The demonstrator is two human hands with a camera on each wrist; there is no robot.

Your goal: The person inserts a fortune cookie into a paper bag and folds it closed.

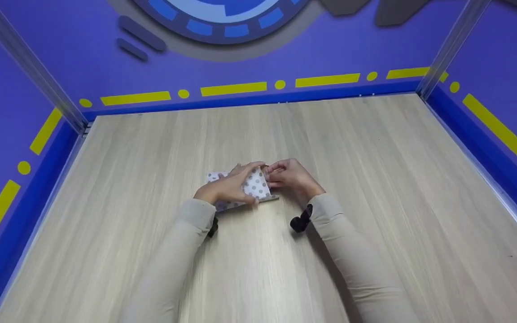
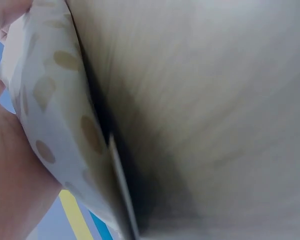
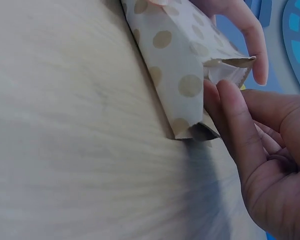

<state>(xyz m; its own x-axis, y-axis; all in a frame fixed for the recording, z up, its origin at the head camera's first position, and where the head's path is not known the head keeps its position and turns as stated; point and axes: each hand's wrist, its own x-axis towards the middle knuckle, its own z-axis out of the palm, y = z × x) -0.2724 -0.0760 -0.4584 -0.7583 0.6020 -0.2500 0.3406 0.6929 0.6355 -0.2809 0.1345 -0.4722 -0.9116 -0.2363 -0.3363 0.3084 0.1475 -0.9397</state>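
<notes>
Dotted paper packet point(image 1: 257, 185), boxy, creased, frame centre; left hand point(image 1: 230, 186) grips it, right hand point(image 1: 295, 177) pinches its end.

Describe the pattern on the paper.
The paper is white with tan dots, clearest in the right wrist view.

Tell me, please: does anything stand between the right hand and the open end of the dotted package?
Nothing visible does: the right hand touches the package at its open end. The left hand grips the package farther back, not between them.
</notes>
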